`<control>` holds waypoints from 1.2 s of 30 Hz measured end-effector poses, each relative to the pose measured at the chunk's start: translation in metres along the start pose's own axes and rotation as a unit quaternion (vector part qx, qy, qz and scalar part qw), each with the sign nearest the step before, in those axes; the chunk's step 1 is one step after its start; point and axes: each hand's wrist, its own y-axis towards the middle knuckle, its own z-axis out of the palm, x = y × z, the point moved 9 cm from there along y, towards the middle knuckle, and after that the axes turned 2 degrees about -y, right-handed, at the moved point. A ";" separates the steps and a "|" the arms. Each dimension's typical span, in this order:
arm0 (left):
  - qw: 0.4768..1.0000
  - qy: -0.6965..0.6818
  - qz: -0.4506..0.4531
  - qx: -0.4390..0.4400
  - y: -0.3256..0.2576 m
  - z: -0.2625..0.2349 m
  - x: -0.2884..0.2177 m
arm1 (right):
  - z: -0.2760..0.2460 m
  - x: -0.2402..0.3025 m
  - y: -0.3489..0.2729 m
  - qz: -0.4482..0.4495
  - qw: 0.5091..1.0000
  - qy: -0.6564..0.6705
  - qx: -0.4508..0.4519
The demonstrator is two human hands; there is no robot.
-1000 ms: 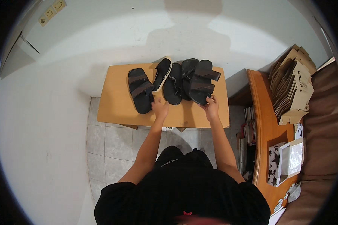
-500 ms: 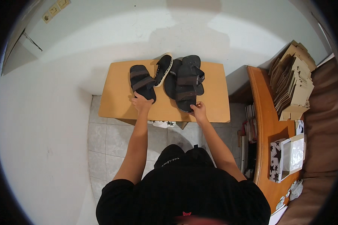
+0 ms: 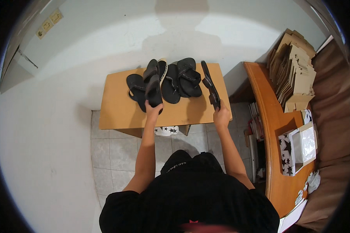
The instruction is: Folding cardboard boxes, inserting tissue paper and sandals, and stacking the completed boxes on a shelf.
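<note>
My left hand is closed round the heel end of a black sandal with broad brown straps, raised above the table and tilted. Partly behind it lies a black thong sandal. A matching broad-strap sandal is turned on edge in my right hand, its heel end gripped over the table's right side. Between my hands, a black thong sandal and another black sandal lie on the table. A shoe with a pale sole is mostly hidden behind the left sandal.
The small tan table stands against a white wall. To the right, a wooden desk bears a stack of folded cardboard and an open star-patterned box. Papers and books stand below its edge.
Both broad-strap sandals have come up off the table. My left hand tilts its sandal rightward; my right hand has carried the other to the right and turned it on edge, uncovering sandals beneath.
</note>
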 end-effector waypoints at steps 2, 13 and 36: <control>0.977 -0.127 -0.077 0.152 -0.017 0.043 0.009 | -0.002 -0.019 -0.008 0.019 0.999 -0.033 0.006; 0.904 -0.220 -0.039 0.365 -0.087 0.192 -0.002 | -0.064 -0.108 -0.022 0.120 0.989 0.063 -0.058; 0.680 -0.159 -0.031 0.715 -0.441 0.504 -0.066 | -0.526 -0.369 -0.178 0.150 0.815 0.174 -0.533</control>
